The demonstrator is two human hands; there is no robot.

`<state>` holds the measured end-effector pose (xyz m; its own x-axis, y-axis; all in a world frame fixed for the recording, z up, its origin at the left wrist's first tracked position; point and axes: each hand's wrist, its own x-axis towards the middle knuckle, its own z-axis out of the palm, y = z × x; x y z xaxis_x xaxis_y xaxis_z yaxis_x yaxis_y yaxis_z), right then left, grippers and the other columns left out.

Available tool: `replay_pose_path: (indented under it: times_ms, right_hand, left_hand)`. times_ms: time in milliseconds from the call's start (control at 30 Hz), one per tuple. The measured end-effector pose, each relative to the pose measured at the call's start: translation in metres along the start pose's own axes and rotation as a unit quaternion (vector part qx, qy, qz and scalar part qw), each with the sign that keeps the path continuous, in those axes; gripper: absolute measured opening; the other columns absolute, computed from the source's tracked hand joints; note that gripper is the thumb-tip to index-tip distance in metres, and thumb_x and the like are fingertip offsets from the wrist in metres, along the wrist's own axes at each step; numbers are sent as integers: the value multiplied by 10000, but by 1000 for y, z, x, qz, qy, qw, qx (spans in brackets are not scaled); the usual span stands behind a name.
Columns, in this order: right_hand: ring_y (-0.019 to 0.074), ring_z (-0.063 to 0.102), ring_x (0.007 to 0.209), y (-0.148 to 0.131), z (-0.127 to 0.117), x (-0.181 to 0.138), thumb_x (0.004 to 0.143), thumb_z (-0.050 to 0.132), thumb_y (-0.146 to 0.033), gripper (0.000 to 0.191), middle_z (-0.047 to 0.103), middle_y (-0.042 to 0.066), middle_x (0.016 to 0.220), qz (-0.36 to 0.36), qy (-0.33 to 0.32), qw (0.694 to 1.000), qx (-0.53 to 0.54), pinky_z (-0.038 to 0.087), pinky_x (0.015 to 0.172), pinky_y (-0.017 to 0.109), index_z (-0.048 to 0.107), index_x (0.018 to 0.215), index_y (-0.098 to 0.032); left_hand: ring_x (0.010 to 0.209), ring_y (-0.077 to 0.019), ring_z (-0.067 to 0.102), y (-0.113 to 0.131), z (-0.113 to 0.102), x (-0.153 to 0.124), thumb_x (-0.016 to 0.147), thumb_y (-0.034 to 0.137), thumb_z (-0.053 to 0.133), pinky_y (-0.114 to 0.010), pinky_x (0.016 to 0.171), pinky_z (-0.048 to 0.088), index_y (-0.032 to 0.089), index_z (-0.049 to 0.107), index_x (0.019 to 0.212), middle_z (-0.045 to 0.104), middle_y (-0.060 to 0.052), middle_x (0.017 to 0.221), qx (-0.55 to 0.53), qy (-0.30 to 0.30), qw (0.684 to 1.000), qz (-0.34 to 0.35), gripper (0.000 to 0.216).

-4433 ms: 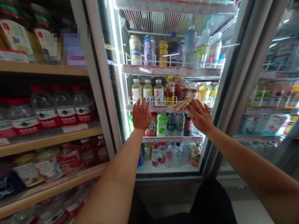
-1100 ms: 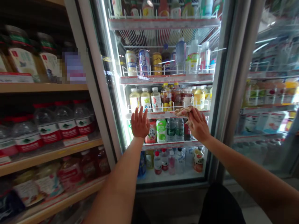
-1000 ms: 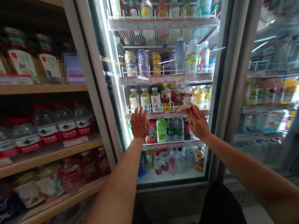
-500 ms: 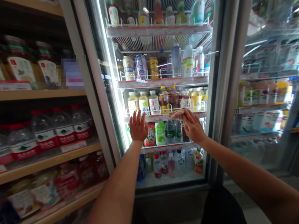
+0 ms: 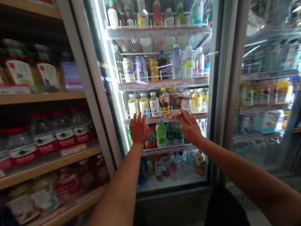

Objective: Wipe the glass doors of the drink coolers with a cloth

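Observation:
My left hand lies flat, fingers stretched, on the glass door of a lit drinks fridge, at the height of its third shelf. My right hand presses a crumpled patterned cloth against the same glass, a little to the right, its fingers spread over the cloth. Behind the glass, rows of juice bottles and water bottles stand on white wire shelves.
An open wooden shelf unit at the left carries large red-capped water jugs and other bottles. A second glass fridge door stands at the right. The grey door frame runs between the two.
The view has tilted down and shifted, so the shelves sit lower in the frame. My right hand has slid the cloth leftward along the glass. My left hand stays flat on the door.

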<state>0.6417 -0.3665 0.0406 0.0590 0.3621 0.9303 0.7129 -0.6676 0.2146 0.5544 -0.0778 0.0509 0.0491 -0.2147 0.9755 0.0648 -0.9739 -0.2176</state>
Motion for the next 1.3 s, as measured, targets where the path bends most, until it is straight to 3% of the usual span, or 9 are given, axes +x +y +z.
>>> replay_pose_path:
  times_ms: [200,467,1300]
  right_hand:
    - [268,294,1496,-2,-1,9,934,466,-150,668,358,105,1599,7,2,1000,-5,292,1194,501,274,1572,-197]
    - [270,270,1506,-13,5,18,946,448,-157,708,318,105,1618,2,11,1000,7,283,1199,503,178,1598,-211]
    - [242,258,1510,-36,10,22,964,444,-193,640,323,86,1618,-51,-17,999,8,230,1221,469,260,1577,-197]
  left_hand:
    - [1525,-228,170,1,-2,1,955,226,454,-454,1243,191,195,365,1523,365,-93,1574,1,7,1000,3,576]
    - [1522,-232,184,0,-1,0,958,229,458,-457,1243,191,200,359,1527,371,-87,1572,2,14,1000,6,577]
    - [1525,-226,172,1,-2,-1,974,268,424,-472,1255,158,210,410,1500,371,-82,1575,-40,-18,999,-31,530]
